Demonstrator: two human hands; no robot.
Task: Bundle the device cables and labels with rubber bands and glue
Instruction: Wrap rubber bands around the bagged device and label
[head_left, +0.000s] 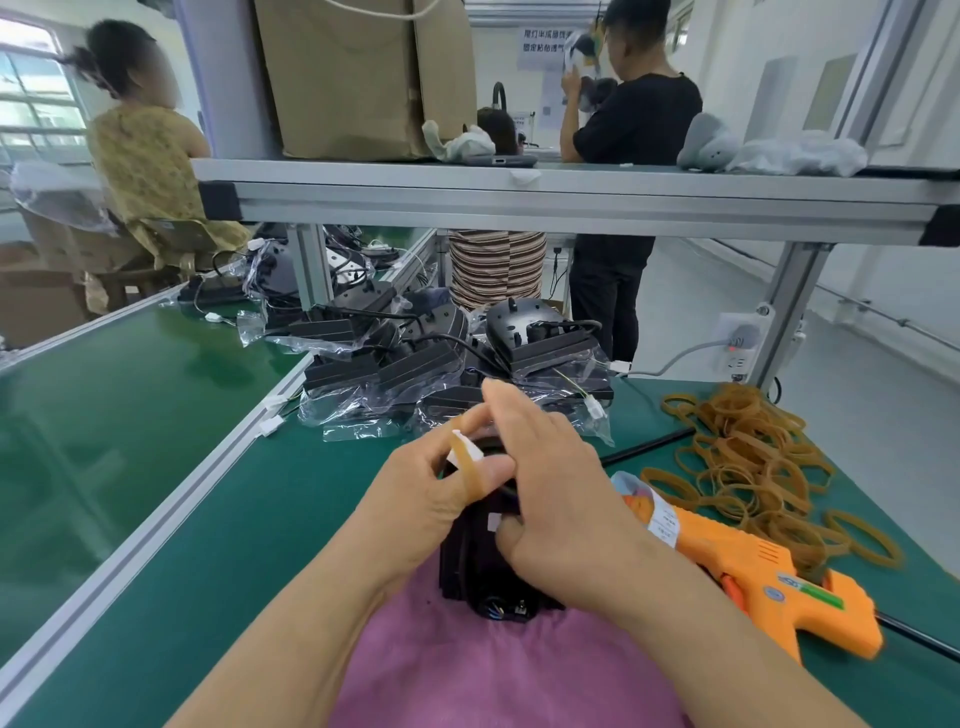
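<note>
A black device (470, 564) rests on a pink cloth (483, 670) at the near edge of the green bench. My left hand (421, 499) grips its upper left side, and a tan rubber band (467, 467) is stretched over the thumb beside a white label (470, 451). My right hand (550, 499) lies over the device's right side, its thumb pressing by a small white tag (493, 520). The cable under the hands is mostly hidden. An orange glue gun (753, 569) lies to the right. A heap of loose rubber bands (753, 457) sits beyond it.
A pile of black devices in clear bags (447, 358) fills the bench behind my hands. An aluminium shelf beam (519, 200) crosses overhead with a cardboard box (358, 78) on it. Three other people are at the neighbouring stations. A power socket (737, 345) hangs on the right post.
</note>
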